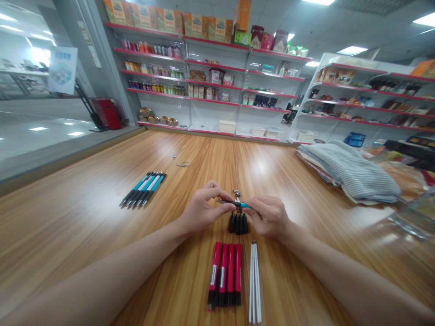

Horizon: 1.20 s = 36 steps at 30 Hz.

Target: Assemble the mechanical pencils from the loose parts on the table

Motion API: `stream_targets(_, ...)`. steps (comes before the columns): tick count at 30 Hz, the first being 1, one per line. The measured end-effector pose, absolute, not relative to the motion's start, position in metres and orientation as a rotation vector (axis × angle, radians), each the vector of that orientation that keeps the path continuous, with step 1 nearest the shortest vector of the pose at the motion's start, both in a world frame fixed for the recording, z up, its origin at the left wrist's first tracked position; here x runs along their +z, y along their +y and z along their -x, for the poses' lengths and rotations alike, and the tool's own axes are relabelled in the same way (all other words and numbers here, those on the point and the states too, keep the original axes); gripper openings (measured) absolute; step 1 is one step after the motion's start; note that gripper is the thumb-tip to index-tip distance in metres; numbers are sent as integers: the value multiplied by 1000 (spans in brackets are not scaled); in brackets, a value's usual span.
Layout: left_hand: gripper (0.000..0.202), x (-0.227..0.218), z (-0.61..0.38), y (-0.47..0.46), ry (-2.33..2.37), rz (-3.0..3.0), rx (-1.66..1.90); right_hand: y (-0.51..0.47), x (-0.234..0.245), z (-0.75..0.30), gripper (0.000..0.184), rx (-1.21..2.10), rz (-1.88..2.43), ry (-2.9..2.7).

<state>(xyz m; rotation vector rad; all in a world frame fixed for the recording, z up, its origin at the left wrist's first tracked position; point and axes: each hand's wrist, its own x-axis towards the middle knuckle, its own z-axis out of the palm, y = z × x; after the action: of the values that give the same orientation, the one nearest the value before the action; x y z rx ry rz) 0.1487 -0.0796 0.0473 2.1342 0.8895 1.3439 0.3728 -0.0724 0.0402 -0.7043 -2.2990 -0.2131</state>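
Between both hands is a blue and black ballpoint pen, lying roughly level above the table. My left hand pinches its dark, pointed end, while my right hand grips the blue end, which is partly hidden by the fingers. Just below the hands stand several black pen grips in a row. Small metal pen tips lie behind the pen. Nearer to me are several red pen barrels with black ends, and beside them several white refills.
Several assembled blue and black pens lie side by side at the left. A small ring-shaped loop rests farther back. Folded striped cloths and a clear container are at the right. Stocked shelves stand beyond the table.
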Motion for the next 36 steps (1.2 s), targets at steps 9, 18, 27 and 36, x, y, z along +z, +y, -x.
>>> stream_targets(9,8,42,-149,-75,1022,-2155,1444,-67,32,-370,16,-114,769,-2235)
stream_targets(18,17,37,-146,-71,1261,-2641,1369,-67,35,-369,31,31,737,-2187)
stream_targets(27,17,41,-145,-76,1175,-2784,1306,-68,35,-370,21,130,720,-2151)
stream_targets(36,16,39,-146,-75,1301,-2648,1285,-71,39,-372,30,1084,677,-1792)
